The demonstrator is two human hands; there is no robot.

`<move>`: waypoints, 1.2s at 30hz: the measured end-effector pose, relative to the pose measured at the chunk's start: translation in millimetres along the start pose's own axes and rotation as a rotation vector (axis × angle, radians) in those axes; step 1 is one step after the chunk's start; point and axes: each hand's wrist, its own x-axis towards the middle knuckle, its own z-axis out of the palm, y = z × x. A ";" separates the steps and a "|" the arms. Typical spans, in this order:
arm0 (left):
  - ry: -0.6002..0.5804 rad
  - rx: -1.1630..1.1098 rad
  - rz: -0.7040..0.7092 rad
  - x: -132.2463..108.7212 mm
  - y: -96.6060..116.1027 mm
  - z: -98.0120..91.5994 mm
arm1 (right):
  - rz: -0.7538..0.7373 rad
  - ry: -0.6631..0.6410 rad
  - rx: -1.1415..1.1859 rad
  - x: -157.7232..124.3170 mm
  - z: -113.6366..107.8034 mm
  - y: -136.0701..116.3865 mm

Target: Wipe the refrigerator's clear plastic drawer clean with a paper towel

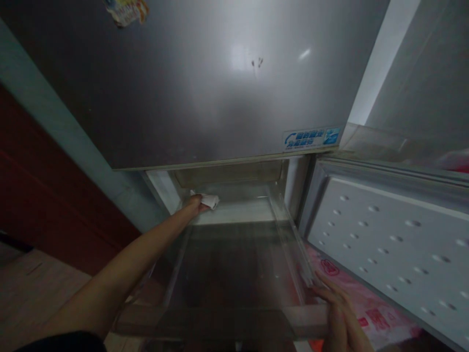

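Note:
A clear plastic freezer drawer [229,322] is pulled out from the lower compartment of a grey fridge. Reaching in at its back left, my left hand [197,202] is closed around a folded white cloth or tissue [210,201]; the frame does not show which. The cloth is close to the drawer's left wall. At the front right corner, my right hand [340,310] grips the drawer's side edge, with its fingers bent over the rim. Part of that hand runs out of the bottom of the view.
Above the drawer is the closed upper fridge door [205,98]. The lower door [392,244] stands open to the right, its dimpled inner panel facing me. Under it lies a pink and white plastic bag [370,303]. A dark red panel [54,195] is at left.

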 end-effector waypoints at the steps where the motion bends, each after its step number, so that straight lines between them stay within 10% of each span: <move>1: 0.014 0.012 -0.015 -1.0 0.8 -0.5 | 0.002 0.009 0.008 0.3 0.6 -1.3; 13: -0.011 0.045 -0.105 -15.9 3.4 13.1 | 0.024 0.028 0.045 3.6 5.0 -9.7; 28: -0.241 -0.181 -0.140 -38.9 -49.0 194.3 | 0.111 0.056 0.101 1.7 7.9 -12.9; 36: -0.191 -0.248 -0.053 -35.5 -54.4 200.4 | 0.118 0.099 0.135 2.1 11.4 -16.3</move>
